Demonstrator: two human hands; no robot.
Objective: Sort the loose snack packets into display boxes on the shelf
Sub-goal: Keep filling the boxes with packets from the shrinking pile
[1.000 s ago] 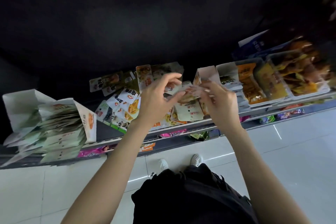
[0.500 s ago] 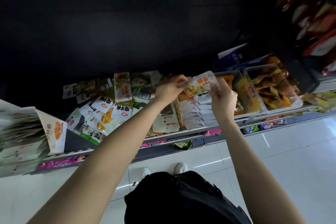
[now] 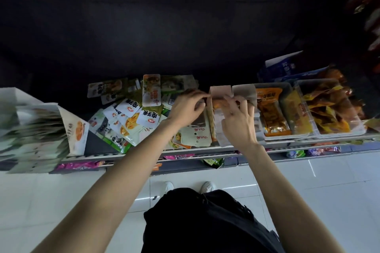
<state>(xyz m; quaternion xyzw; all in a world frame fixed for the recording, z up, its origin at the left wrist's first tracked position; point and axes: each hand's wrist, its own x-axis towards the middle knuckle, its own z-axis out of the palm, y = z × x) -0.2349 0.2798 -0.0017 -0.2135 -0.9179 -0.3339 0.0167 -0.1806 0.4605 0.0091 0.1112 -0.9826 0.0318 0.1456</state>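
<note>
Head view, both hands' fingers (image 3: pixel 233 101) grasping packet (image 3: pixel 221 103) inside display box (image 3: pixel 220 90), orange packets filling neighbouring bin (image 3: pixel 289 96).

Glossy plastic film is shining on the packets (image 3: pixel 131 117), matt white card forming the box (image 3: pixel 220 96), clear plastic the tub (image 3: pixel 304 88), polished tile gleaming on the floor (image 3: pixel 329 187).

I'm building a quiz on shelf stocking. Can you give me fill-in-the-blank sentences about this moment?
1. Both hands, the left hand and the right hand, work at a narrow display box made of ____.
2. The loose snack packets lie to the ____ of that box.
3. The clear bin right of the hands holds ____ packets.
4. The floor has white ____.

Missing: cardboard; left; orange; tiles
</note>
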